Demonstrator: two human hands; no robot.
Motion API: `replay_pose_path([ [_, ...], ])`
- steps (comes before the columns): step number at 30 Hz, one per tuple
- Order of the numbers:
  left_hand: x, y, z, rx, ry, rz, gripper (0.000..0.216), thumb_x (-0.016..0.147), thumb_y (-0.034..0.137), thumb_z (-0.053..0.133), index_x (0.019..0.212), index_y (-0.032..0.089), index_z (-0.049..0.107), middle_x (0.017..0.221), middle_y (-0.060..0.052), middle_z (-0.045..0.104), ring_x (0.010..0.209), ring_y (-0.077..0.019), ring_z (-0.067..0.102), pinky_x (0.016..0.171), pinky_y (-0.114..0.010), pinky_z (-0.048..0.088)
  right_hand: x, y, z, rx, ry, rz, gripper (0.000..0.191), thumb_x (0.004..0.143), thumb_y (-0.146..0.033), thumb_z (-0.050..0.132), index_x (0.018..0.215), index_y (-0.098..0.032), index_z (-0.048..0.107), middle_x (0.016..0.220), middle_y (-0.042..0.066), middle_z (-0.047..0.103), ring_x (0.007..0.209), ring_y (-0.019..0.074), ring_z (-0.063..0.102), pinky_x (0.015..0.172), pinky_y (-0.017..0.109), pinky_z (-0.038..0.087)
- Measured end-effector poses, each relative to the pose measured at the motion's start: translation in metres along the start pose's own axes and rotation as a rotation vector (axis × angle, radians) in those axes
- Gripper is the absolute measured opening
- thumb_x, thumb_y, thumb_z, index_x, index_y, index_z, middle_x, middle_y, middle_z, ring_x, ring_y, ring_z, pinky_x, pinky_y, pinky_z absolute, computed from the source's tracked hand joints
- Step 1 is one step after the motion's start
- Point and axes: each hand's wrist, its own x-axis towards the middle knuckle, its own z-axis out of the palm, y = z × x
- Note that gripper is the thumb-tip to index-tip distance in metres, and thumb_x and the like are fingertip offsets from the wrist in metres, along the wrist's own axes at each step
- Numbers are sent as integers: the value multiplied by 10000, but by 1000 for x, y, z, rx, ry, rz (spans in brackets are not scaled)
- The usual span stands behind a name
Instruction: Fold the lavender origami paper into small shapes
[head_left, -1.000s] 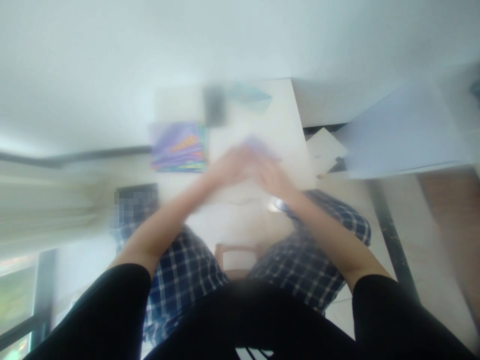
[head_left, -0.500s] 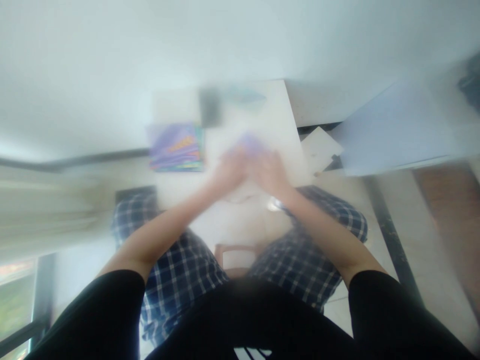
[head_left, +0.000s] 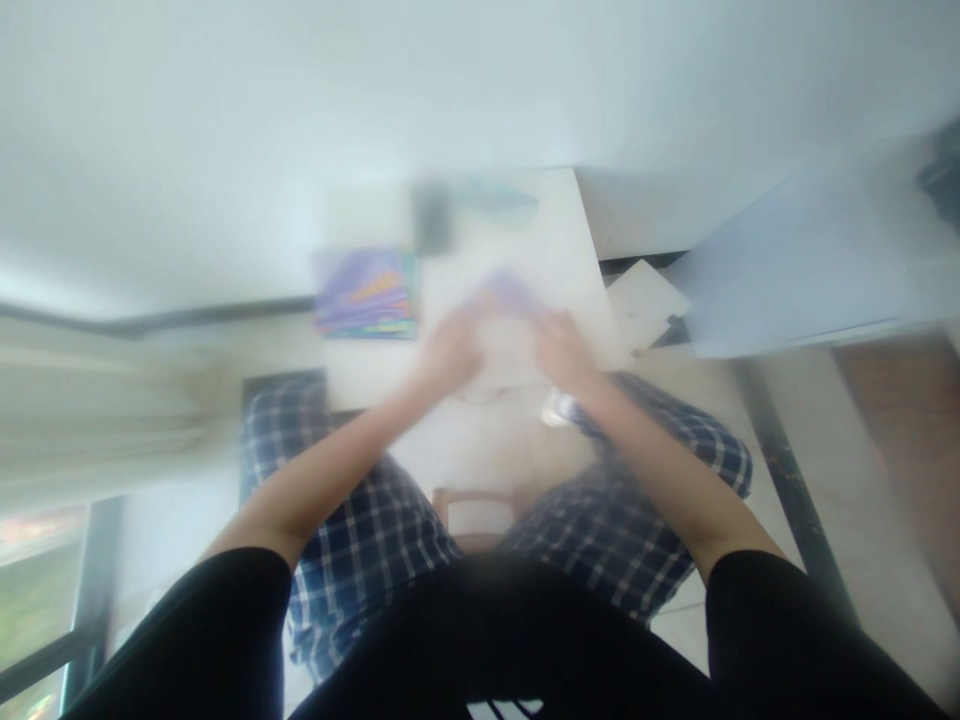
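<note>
The whole picture is smeared by motion. My left hand [head_left: 450, 352] and my right hand [head_left: 564, 350] reach over a small white table [head_left: 570, 240], a little apart from each other. Between and just beyond them lies a pale purple sheet [head_left: 508, 292], and both hands touch or sit right beside it. Whether the fingers grip it is lost in the blur. A wristband or watch [head_left: 559, 408] shows at my right wrist. To the left of my hands lies a colourful purple packet [head_left: 366, 293].
A dark blurred object [head_left: 433, 215] and a teal shape [head_left: 495, 198] sit at the table's far side. A white sheet [head_left: 646, 300] and a large pale blue board [head_left: 802, 270] lie to the right. My checked shorts and a wooden stool [head_left: 474, 515] show below.
My hands were pressed close together over the purple sheet; now they have drawn apart sideways. The camera has shifted slightly.
</note>
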Motion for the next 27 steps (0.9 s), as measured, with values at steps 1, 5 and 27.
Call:
replay_pose_path([
  [1, -1, 1, 0, 31, -5, -11, 705, 881, 253, 470, 1544, 48, 348, 1625, -192, 335, 1528, -326, 297, 1276, -500, 209, -1, 1, 2, 3, 3, 2, 502, 977, -193, 324, 1417, -59, 527, 1461, 193, 555, 1365, 317, 488, 1233, 589, 244],
  [5, -3, 7, -6, 130, -25, -43, 677, 882, 226, 460, 1517, 7, 376, 1610, -224, 349, 1519, -341, 310, 1265, -499, 215, -3, 6, 4, -2, -1, 37, 498, 970, -177, 319, 1403, -53, 531, 1466, 197, 553, 1386, 304, 479, 1239, 579, 239],
  [27, -5, 10, -12, 136, 24, -66, 659, 899, 244, 394, 1510, -2, 382, 1599, -245, 355, 1537, -350, 266, 1262, -588, 124, -8, 20, 0, -22, 94, 145, 451, 941, -173, 344, 1289, -53, 605, 1331, 200, 622, 1257, 329, 525, 1212, 572, 289],
])
